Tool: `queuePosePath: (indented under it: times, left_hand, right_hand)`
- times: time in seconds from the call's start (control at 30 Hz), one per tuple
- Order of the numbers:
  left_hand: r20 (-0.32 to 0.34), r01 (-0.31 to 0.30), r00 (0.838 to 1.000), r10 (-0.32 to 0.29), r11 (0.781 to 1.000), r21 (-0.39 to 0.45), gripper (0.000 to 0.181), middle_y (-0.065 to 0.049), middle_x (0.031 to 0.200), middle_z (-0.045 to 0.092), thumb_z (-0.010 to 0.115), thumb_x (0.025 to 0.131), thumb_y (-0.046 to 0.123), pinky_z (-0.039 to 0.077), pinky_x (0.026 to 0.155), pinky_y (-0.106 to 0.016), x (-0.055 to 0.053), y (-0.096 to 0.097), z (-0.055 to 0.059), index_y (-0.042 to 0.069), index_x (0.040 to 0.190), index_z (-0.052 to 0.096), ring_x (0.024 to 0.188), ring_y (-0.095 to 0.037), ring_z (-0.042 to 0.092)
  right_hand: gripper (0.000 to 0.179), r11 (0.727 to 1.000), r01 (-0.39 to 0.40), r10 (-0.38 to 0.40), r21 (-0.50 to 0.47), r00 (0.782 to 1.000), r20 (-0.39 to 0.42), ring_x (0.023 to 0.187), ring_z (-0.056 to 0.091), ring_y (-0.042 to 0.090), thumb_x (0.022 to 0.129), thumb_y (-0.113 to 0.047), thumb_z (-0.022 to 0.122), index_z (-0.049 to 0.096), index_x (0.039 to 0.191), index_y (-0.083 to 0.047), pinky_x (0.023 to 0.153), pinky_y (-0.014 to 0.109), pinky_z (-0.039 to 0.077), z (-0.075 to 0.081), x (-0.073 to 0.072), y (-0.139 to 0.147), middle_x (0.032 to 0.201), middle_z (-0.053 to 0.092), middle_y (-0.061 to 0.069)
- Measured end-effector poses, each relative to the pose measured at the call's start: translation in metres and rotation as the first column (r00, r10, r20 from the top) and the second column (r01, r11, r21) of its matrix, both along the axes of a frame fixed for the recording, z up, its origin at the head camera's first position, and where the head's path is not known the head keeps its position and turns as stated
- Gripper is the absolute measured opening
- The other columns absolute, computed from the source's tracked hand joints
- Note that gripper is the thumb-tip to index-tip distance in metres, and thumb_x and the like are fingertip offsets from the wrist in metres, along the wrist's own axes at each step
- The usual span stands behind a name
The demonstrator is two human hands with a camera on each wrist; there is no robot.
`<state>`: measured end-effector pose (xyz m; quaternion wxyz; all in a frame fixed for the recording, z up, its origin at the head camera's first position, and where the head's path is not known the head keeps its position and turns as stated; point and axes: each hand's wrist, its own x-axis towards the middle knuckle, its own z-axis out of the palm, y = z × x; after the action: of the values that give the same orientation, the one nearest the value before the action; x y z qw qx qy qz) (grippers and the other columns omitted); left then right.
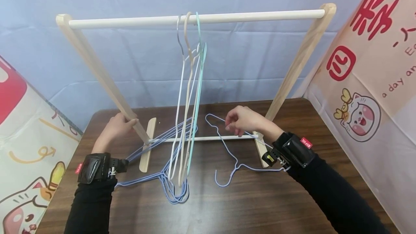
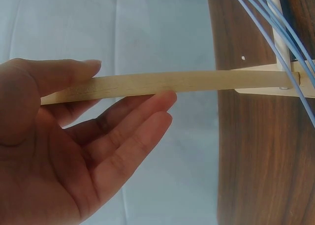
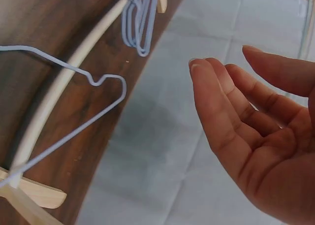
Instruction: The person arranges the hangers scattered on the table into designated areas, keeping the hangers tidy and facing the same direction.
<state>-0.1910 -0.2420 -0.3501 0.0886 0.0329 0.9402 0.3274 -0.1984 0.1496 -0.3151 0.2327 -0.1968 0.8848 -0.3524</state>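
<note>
My left hand grips the left upright of a wooden clothes rack. In the left wrist view its thumb lies on one side of the upright and fingers touch the other. My right hand hovers above a single blue hanger lying across the rack's right foot. Its fingers are loosely bent, with nothing between them and the thumb. Several hangers hang at the middle of the top rail, among them a beige one and a mint green one.
A bundle of blue hangers lies on the brown table over the rack's left foot. A thin lower bar joins both feet. Pale cloth hangs behind, and a printed sheet stands at right.
</note>
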Motion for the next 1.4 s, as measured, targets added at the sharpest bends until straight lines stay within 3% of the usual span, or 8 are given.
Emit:
queuePosePath:
  times: [0.4,0.67,0.93,1.07,1.4]
  left_hand:
    - [-0.002,0.0,1.0,0.0,1.0,-0.009,0.042,-0.031,0.105,0.059,0.043,0.096,0.021,0.046,0.072,-0.043,0.0,0.0,-0.001,-0.01,0.123,0.046,0.086,-0.035,0.063]
    - [0.002,0.009,1.0,-0.009,1.0,-0.014,0.044,-0.03,0.101,0.06,0.044,0.097,0.023,0.047,0.067,-0.039,-0.001,0.0,0.0,-0.011,0.124,0.046,0.082,-0.033,0.064]
    - [0.004,0.011,1.0,-0.011,1.0,-0.01,0.044,-0.031,0.106,0.058,0.043,0.097,0.022,0.046,0.071,-0.042,-0.001,-0.001,-0.001,-0.011,0.125,0.045,0.084,-0.033,0.064]
    - [0.009,0.006,1.0,-0.006,1.0,-0.006,0.044,-0.03,0.104,0.059,0.043,0.097,0.023,0.046,0.072,-0.043,-0.001,-0.001,-0.001,-0.01,0.125,0.045,0.083,-0.032,0.064]
    - [0.008,0.001,1.0,-0.001,1.0,-0.003,0.043,-0.03,0.102,0.06,0.043,0.096,0.022,0.047,0.07,-0.041,-0.001,-0.001,-0.001,-0.011,0.125,0.045,0.082,-0.032,0.065]
  right_hand:
    - [0.003,0.998,0.026,-0.02,-0.056,0.995,0.098,0.055,0.058,0.017,0.083,0.002,0.059,0.059,0.083,0.004,0.054,0.034,0.052,-0.041,0.005,0.013,0.067,0.06,0.012]
    - [0.003,0.999,0.019,-0.016,-0.041,0.996,0.083,0.053,0.058,0.018,0.08,0.002,0.06,0.06,0.083,0.003,0.054,0.037,0.052,-0.061,0.009,0.022,0.062,0.059,0.009]
    - [0.008,0.998,-0.032,0.029,0.059,0.999,0.037,0.049,0.055,0.014,0.077,0.001,0.066,0.059,0.081,0.0,0.049,0.026,0.047,-0.085,0.014,0.027,0.06,0.06,0.01]
    - [0.011,0.99,-0.062,0.063,0.128,0.998,-0.001,0.046,0.052,0.009,0.075,-0.002,0.069,0.059,0.079,-0.002,0.047,0.023,0.044,-0.096,0.017,0.03,0.057,0.058,0.003]
    - [0.013,0.987,-0.021,0.016,0.157,0.999,0.034,0.046,0.05,0.007,0.071,0.0,0.071,0.059,0.077,0.0,0.047,0.02,0.042,-0.118,0.026,0.034,0.058,0.054,-0.002]
